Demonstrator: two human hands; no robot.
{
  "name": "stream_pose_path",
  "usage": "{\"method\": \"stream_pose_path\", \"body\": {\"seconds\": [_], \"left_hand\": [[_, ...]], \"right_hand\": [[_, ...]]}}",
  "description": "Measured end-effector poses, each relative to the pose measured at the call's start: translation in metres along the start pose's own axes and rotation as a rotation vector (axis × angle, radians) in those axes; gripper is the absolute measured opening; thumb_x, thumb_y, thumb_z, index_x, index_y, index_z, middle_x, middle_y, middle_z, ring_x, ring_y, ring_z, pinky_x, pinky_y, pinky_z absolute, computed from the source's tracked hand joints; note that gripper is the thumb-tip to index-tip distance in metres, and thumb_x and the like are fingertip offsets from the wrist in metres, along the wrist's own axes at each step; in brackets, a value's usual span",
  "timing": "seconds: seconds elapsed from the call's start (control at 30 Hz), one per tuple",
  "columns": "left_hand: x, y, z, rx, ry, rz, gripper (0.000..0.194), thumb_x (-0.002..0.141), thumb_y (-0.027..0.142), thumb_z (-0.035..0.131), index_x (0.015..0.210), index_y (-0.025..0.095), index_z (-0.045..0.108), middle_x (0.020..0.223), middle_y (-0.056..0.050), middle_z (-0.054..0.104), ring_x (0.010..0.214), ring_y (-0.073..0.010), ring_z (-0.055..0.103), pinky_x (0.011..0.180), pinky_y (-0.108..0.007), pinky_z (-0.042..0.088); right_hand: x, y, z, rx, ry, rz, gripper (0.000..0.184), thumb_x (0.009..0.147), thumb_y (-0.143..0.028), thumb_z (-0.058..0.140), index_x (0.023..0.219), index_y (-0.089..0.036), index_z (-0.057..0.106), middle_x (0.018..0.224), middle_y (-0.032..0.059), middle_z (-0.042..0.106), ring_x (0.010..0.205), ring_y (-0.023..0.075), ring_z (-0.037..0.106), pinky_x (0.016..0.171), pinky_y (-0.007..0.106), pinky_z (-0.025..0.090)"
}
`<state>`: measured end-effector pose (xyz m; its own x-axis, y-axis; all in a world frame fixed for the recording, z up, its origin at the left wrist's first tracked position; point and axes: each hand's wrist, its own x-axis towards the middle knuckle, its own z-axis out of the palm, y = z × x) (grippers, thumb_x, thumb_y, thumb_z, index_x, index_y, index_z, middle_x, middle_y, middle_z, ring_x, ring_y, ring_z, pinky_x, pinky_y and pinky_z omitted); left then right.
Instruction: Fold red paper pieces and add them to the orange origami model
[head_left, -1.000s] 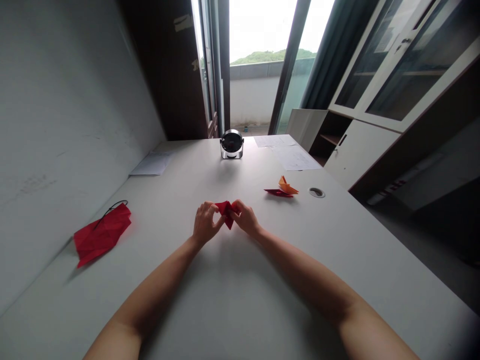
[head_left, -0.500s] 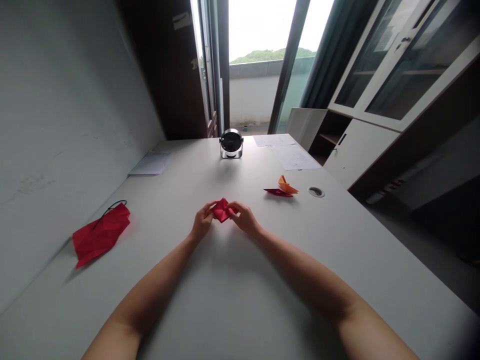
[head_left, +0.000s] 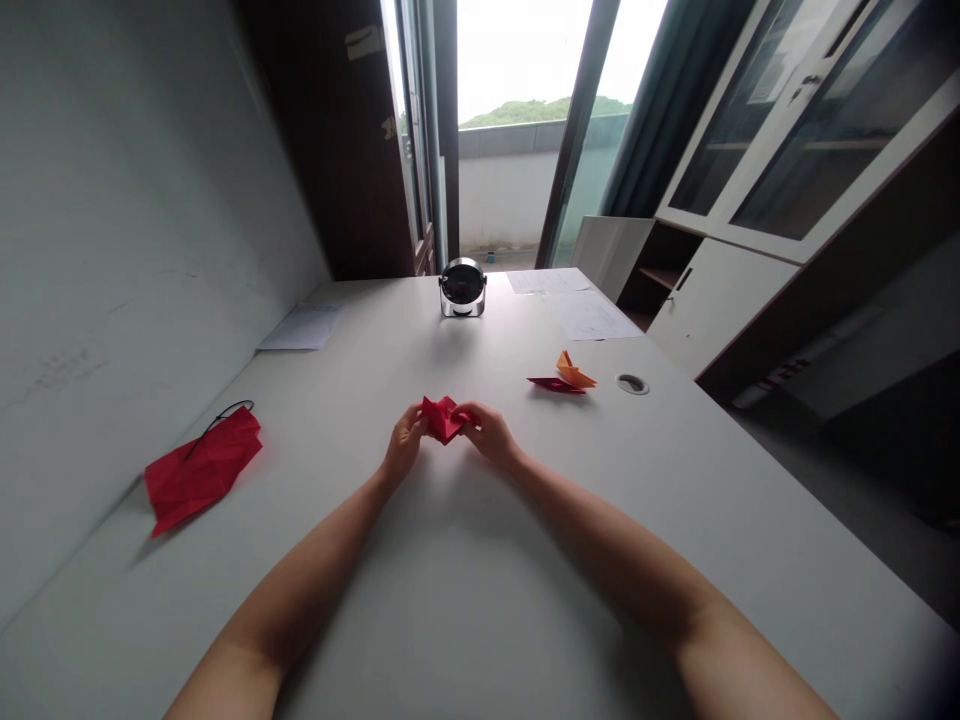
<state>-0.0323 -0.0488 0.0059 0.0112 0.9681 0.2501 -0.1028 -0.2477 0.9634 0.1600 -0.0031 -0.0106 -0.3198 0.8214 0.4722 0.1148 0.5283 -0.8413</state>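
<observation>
Between my two hands is a small piece of red folded paper (head_left: pixel 442 421), with creased flaps and a pointed corner standing up on its left side. My left hand (head_left: pixel 406 436) pinches its left edge. On the other side my right hand (head_left: pixel 486 432) grips the right part, its thumb and finger over the folds. Some of the paper is hidden behind the fingers. To the right of my hands lie an orange folded paper boat (head_left: pixel 576 374) and a flat dark red folded paper (head_left: pixel 556 385), touching or nearly so.
A creased red paper sheet (head_left: pixel 201 472) with a black cord (head_left: pixel 217 424) lies at the left by the wall. A round black device on a metal stand (head_left: pixel 462 287) is at the back. Paper sheets (head_left: pixel 592 315) lie far right, near a round cable hole (head_left: pixel 632 384) in the white table (head_left: pixel 450 600).
The left flap of the red folded paper has come up and out into a point. My left hand has shifted slightly left; my right hand stays nearly in place.
</observation>
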Motion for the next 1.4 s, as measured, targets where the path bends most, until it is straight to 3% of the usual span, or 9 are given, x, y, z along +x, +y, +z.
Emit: {"method": "stream_pose_path", "body": {"seconds": [0.1,0.33,0.57,0.83,1.0,1.4], "left_hand": [[0.000,0.001,0.001,0.021,0.029,-0.004,0.042,0.091,0.049,0.057,0.113,0.014,0.063,0.091,-0.008,0.070,0.075,-0.0173,0.066,0.070,-0.031,0.055],[-0.001,0.003,0.001,0.134,0.074,-0.026,0.042,0.089,0.036,0.058,0.127,0.019,0.055,0.075,0.000,0.067,0.070,-0.0146,0.063,0.070,-0.025,0.049],[0.002,-0.004,-0.003,0.099,0.150,-0.010,0.019,0.087,0.030,0.057,0.102,0.021,0.050,0.070,0.004,0.061,0.062,-0.0124,0.059,0.061,-0.022,0.044],[0.001,-0.001,-0.001,0.186,0.141,0.039,0.015,0.084,0.024,0.057,0.097,0.018,0.061,0.090,-0.003,0.067,0.082,-0.0161,0.063,0.075,-0.027,0.048],[0.000,0.000,0.000,0.081,0.104,0.033,0.028,0.089,0.032,0.057,0.115,0.020,0.056,0.099,-0.006,0.070,0.086,-0.0184,0.066,0.079,-0.032,0.051],[-0.001,0.004,0.001,0.091,0.085,0.014,0.032,0.092,0.044,0.055,0.109,0.016,0.060,0.098,-0.008,0.070,0.084,-0.0189,0.067,0.077,-0.031,0.053]], "right_hand": [[0.000,-0.002,-0.001,-0.007,-0.004,-0.006,0.026,0.077,-0.013,0.056,0.097,-0.020,0.070,0.092,0.0030,0.071,0.080,0.0160,0.064,0.074,0.027,0.051],[-0.001,-0.007,0.000,0.010,-0.034,0.021,0.025,0.079,-0.014,0.055,0.098,-0.019,0.071,0.090,0.0044,0.070,0.078,0.0148,0.062,0.072,0.026,0.049],[-0.002,-0.002,0.002,0.208,-0.103,0.151,0.016,0.084,-0.022,0.057,0.096,-0.019,0.068,0.078,0.0029,0.070,0.072,0.0154,0.066,0.069,0.027,0.051],[-0.001,0.004,0.004,0.212,-0.069,0.132,0.019,0.081,-0.018,0.056,0.093,-0.018,0.070,0.081,0.0043,0.071,0.073,0.0162,0.066,0.070,0.029,0.052],[0.000,0.007,0.004,0.214,-0.034,0.158,0.017,0.081,-0.024,0.060,0.097,-0.020,0.066,0.079,0.0017,0.070,0.071,0.0155,0.065,0.067,0.027,0.051],[0.000,0.001,0.001,0.001,0.005,0.180,0.032,0.081,-0.020,0.054,0.110,-0.023,0.066,0.089,0.0013,0.073,0.072,0.0157,0.068,0.067,0.026,0.052]]}}
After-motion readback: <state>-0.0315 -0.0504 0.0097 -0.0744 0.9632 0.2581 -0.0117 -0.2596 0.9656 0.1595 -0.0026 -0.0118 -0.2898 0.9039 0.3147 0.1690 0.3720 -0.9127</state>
